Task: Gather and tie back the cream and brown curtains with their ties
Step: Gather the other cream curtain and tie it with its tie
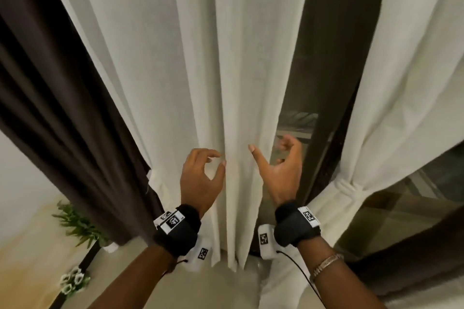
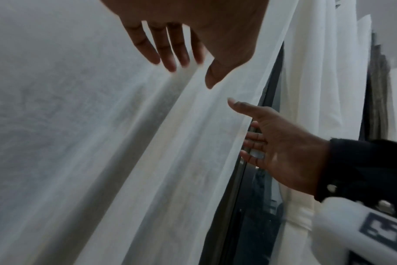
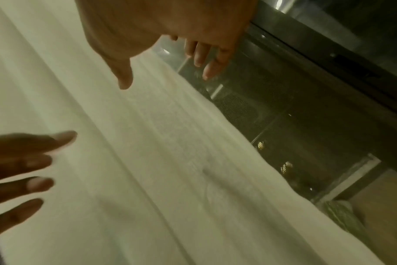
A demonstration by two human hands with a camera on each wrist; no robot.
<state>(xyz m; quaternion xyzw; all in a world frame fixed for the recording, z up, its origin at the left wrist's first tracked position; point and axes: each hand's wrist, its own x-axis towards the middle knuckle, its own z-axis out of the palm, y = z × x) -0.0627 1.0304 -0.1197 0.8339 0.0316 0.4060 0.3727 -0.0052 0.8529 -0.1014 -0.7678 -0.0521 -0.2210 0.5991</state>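
A loose cream curtain (image 1: 200, 70) hangs in folds straight ahead, with a brown curtain (image 1: 50, 95) to its left. My left hand (image 1: 216, 160) is open in front of the cream folds, fingertips (image 2: 170, 66) close to or just touching the cloth. My right hand (image 1: 267, 150) is open at the curtain's right edge, with its thumb (image 3: 125, 78) before the fabric and its fingers (image 3: 206, 62) past the edge by the glass. Neither hand grips anything. On the right, another cream curtain (image 1: 401, 70) is gathered by a cream tie (image 1: 347, 187).
A dark window frame (image 1: 326, 83) and glass (image 1: 296, 118) show between the two cream curtains. A green potted plant (image 1: 77, 226) and white flowers (image 1: 72, 281) stand on the floor at lower left, below the brown curtain.
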